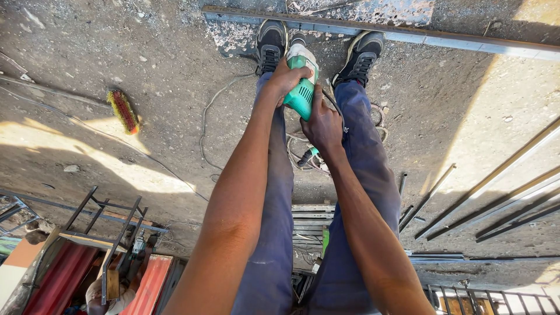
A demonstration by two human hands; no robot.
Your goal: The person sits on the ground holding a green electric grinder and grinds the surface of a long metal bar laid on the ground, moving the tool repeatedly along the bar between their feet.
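Observation:
I hold a green and white angle grinder with both hands, pointed down at a long metal bar that lies across the concrete floor by my shoes. My left hand grips the tool's front part near its head. My right hand wraps the green rear body. The grinder's cable hangs down between my legs, which are in blue trousers. The disc itself is hidden behind the tool and my hands.
A brush with red and yellow bristles lies on the floor at left. Several long metal bars lie at right. A dark metal frame and red sheets sit lower left. A thin cable loops across the ground.

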